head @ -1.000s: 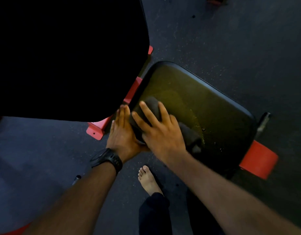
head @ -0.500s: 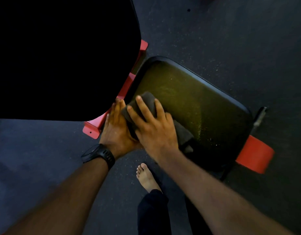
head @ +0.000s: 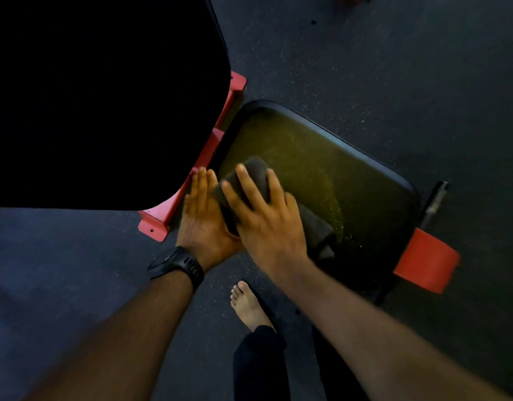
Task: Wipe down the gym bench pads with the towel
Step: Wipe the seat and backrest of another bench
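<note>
The black seat pad (head: 330,175) of a gym bench lies in the middle of the head view, with a yellowish sheen on its top. A dark grey folded towel (head: 256,172) lies on the pad's near left corner. My right hand (head: 264,215) presses flat on the towel with fingers spread. My left hand (head: 201,215), fingers straight and together, rests against the pad's left edge beside the towel. The large black back pad (head: 104,96) fills the upper left.
The red bench frame (head: 154,227) shows between the two pads. A red foot piece (head: 425,264) sticks out at the seat pad's right end. My bare foot (head: 248,305) stands on the dark speckled rubber floor (head: 394,53) below the hands.
My right hand has slid the towel slightly up along the seat pad's left edge. The left hand stays against the edge.
</note>
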Tool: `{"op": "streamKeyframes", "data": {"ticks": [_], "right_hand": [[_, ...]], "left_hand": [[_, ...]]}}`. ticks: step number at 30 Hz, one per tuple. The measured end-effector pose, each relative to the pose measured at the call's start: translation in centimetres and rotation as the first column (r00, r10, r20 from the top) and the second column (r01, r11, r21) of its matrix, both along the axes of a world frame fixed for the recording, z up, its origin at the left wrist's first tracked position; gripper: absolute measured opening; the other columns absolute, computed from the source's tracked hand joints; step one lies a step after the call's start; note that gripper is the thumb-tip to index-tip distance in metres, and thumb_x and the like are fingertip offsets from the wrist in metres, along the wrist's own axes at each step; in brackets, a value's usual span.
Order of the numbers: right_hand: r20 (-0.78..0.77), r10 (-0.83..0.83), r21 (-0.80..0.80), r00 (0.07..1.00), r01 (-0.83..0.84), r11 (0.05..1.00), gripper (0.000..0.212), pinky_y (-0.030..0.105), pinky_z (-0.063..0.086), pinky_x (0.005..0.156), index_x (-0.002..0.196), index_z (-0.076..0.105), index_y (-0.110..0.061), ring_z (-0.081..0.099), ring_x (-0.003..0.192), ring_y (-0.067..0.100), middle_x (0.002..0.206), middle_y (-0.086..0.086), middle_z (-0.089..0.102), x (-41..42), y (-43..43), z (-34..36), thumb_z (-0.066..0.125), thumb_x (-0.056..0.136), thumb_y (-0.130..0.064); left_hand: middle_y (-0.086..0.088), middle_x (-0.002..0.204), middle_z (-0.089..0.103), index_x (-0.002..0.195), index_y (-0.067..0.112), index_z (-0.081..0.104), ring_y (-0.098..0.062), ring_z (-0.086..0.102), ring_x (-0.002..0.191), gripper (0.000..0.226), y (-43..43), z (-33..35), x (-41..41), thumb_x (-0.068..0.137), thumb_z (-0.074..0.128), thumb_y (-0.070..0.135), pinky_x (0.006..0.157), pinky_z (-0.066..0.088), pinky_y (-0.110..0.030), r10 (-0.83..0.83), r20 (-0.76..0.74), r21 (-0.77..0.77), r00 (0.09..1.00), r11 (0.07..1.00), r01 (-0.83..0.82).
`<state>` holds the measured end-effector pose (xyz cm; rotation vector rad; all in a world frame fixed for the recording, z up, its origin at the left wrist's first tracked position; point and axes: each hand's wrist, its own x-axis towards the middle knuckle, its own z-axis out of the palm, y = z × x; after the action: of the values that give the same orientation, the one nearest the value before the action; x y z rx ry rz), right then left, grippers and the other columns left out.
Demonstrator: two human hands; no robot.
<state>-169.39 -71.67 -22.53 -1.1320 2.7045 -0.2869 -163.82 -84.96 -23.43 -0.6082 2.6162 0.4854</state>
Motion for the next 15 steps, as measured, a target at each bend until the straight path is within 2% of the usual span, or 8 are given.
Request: {"op": "streamKeyframes", "data": {"ticks": [2, 4, 7, 9, 10, 11, 13, 15], "right_hand": [[-0.051, 0.134, -0.003, 0.990, -0.135, 0.991, 0.072, 0.051, 0.044, 0.098, 0.158, 0.024, -0.035, 0.026, 0.146, 0.044, 0.167, 0.003, 0.017, -4.8, -2.2, 0.0, 0.056, 0.093, -0.045], [-0.012, 0.118, 0.076, 0.993, -0.117, 0.990, 0.068, 0.057, 0.037, 0.106, 0.159, 0.014, -0.039, 0.016, 0.150, 0.043, 0.169, 0.001, 0.008, -10.3, -3.4, 0.1, 0.047, 0.100, -0.042], [0.069, -0.236, 0.079, 0.969, 0.230, 0.970, 0.070, 0.060, 0.034, 0.107, 0.159, 0.010, -0.040, 0.012, 0.150, 0.042, 0.169, 0.002, 0.001, -12.8, -1.4, 0.7, 0.048, 0.100, -0.042], [-0.018, -0.401, 0.088, 0.916, 0.401, 0.912, 0.072, 0.057, 0.040, 0.101, 0.159, 0.015, -0.036, 0.019, 0.148, 0.043, 0.169, 0.004, 0.005, -9.2, 1.0, 0.9, 0.051, 0.097, -0.044], [-0.044, -0.422, 0.081, 0.906, 0.424, 0.902, 0.074, 0.056, 0.043, 0.099, 0.159, 0.018, -0.034, 0.022, 0.147, 0.043, 0.169, 0.006, 0.009, -6.4, 2.0, 0.9, 0.052, 0.094, -0.044], [-0.032, -0.398, 0.070, 0.917, 0.399, 0.914, 0.077, 0.057, 0.044, 0.097, 0.159, 0.021, -0.033, 0.024, 0.146, 0.044, 0.168, 0.007, 0.012, -3.4, 2.6, 0.8, 0.054, 0.090, -0.044], [0.019, -0.224, 0.037, 0.974, 0.223, 0.974, 0.084, 0.057, 0.045, 0.096, 0.158, 0.023, -0.032, 0.025, 0.145, 0.045, 0.168, 0.006, 0.015, 1.2, 2.5, 0.5, 0.063, 0.085, -0.045], [0.020, -0.018, -0.006, 1.000, 0.019, 1.000, 0.081, 0.056, 0.045, 0.096, 0.157, 0.025, -0.035, 0.026, 0.144, 0.044, 0.167, 0.004, 0.016, 0.4, 1.3, -0.1, 0.063, 0.087, -0.047]], "left_hand": [[-0.007, 0.167, -0.012, 0.158, 0.015, -0.012, -0.024, -0.009, 0.154, 0.152, -0.2, 0.0, 0.2, 0.045, 0.041, 0.102, 0.124, 0.012, -0.049, -0.013, -0.008, -0.031, 1.000, 0.999, 0.013], [-0.005, 0.165, -0.020, 0.156, 0.016, -0.019, -0.021, -0.017, 0.152, 0.152, 0.4, 0.3, 0.3, 0.049, 0.055, 0.095, 0.125, 0.004, -0.046, 0.026, -0.011, -0.007, 1.000, 1.000, -0.026], [-0.004, 0.164, -0.024, 0.154, 0.013, -0.021, -0.021, -0.021, 0.151, 0.149, 1.1, 0.6, 0.3, 0.053, 0.057, 0.091, 0.125, 0.000, -0.045, 0.039, -0.023, -0.022, 0.999, 0.999, -0.039], [-0.004, 0.164, -0.025, 0.155, 0.013, -0.020, -0.021, -0.022, 0.151, 0.149, 1.2, 0.8, 0.1, 0.053, 0.052, 0.093, 0.125, -0.001, -0.045, 0.030, 0.001, -0.044, 1.000, 0.999, -0.030], [-0.005, 0.164, -0.025, 0.156, 0.012, -0.019, -0.021, -0.021, 0.151, 0.148, 1.2, 0.9, 0.1, 0.053, 0.052, 0.093, 0.125, -0.001, -0.046, 0.021, 0.010, -0.050, 1.000, 0.999, -0.021], [-0.006, 0.164, -0.024, 0.156, 0.012, -0.017, -0.021, -0.021, 0.151, 0.148, 1.1, 0.8, 0.1, 0.054, 0.052, 0.093, 0.125, 0.000, -0.047, 0.019, 0.011, -0.052, 1.000, 0.998, -0.018], [-0.008, 0.164, -0.020, 0.157, 0.010, -0.012, -0.022, -0.018, 0.152, 0.144, 1.0, 0.8, 0.2, 0.054, 0.044, 0.093, 0.125, 0.001, -0.049, -0.001, 0.013, -0.049, 1.000, 0.999, 0.002], [-0.009, 0.165, -0.017, 0.158, 0.011, -0.010, -0.023, -0.016, 0.152, 0.141, 0.9, 0.8, 0.2, 0.052, 0.033, 0.093, 0.124, 0.001, -0.050, -0.032, 0.017, -0.063, 0.999, 0.997, 0.033]]}}
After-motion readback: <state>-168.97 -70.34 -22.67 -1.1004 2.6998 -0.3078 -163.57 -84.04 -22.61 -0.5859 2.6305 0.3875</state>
